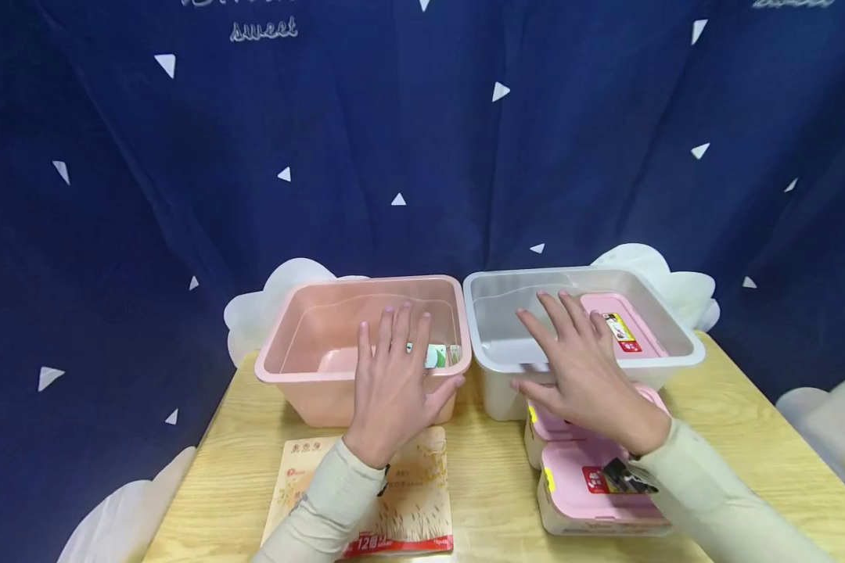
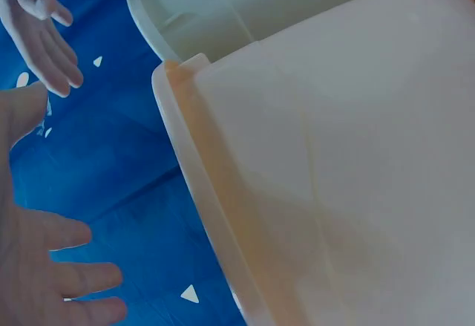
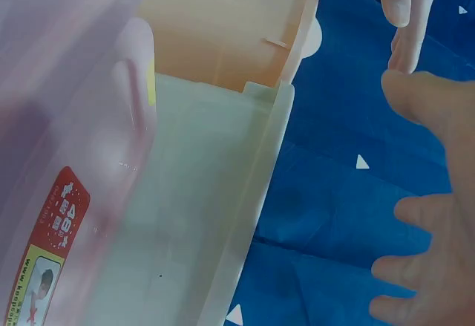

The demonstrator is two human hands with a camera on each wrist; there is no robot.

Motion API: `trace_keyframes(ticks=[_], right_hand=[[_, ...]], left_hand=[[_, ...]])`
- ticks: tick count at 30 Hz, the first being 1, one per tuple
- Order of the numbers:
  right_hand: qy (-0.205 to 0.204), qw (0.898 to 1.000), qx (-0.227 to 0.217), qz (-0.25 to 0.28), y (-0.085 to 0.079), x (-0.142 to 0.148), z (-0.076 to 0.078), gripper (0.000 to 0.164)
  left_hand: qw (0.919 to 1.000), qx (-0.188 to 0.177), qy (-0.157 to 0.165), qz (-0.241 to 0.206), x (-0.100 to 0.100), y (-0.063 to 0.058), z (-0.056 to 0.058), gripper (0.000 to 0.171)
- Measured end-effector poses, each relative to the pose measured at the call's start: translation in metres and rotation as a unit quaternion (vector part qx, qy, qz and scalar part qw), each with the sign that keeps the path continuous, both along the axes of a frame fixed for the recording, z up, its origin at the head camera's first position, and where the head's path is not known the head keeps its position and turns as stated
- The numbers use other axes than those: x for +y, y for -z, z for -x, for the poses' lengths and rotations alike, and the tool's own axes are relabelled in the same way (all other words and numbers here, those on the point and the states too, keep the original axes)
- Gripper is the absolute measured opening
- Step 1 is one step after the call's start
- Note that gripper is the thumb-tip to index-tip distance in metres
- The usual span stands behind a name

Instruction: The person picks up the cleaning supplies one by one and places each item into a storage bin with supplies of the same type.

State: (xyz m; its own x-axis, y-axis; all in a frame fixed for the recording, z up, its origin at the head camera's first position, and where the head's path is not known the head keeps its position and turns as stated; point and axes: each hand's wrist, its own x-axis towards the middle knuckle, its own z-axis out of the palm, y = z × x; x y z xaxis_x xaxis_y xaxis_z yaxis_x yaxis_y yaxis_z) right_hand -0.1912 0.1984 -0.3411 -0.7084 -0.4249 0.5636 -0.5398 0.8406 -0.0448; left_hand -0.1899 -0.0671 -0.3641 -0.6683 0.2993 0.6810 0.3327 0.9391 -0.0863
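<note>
My left hand (image 1: 394, 383) hovers with spread fingers over the front of a pink plastic bin (image 1: 310, 377); nothing is in its grasp. Inside that bin lies a small green-and-white item (image 1: 435, 356), partly behind the fingers. To the right, my right hand (image 1: 584, 375) is held palm down, fingers apart, before a grey bin (image 1: 510, 366). A pink-lidded box (image 1: 634, 305) sits in the grey bin's right side. Below the right wrist stand two more pink-lidded boxes, the nearer box (image 1: 591, 500) fully in front of the farther box (image 1: 545, 426). The right wrist view shows the right hand (image 3: 438, 214) empty.
A flat beige packet (image 1: 411, 500) with a red lower edge lies under the left forearm. Both bins stand side by side at the back of the wooden table (image 1: 496, 485). Behind them hangs a dark blue curtain (image 1: 394, 117) with white triangles.
</note>
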Motion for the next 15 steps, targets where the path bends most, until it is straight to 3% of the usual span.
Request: trace_keyframes(ticks=[4, 10, 15], right_hand=[[-0.013, 1.0, 0.004, 0.016, -0.0011, 0.0021, 0.0002, 0.073], [-0.062, 0.997, 0.019, 0.047, 0.001, 0.0058, 0.0012, 0.05], [-0.075, 0.995, 0.025, 0.053, 0.0015, 0.0077, 0.001, 0.044]], left_hand=[[0.9995, 0.001, 0.03, -0.008, 0.0011, -0.0008, 0.0, 0.077], [0.9905, 0.035, 0.129, -0.031, -0.003, 0.0006, -0.0004, 0.05], [0.9851, 0.044, 0.164, -0.028, -0.0054, 0.0021, -0.0011, 0.046]])
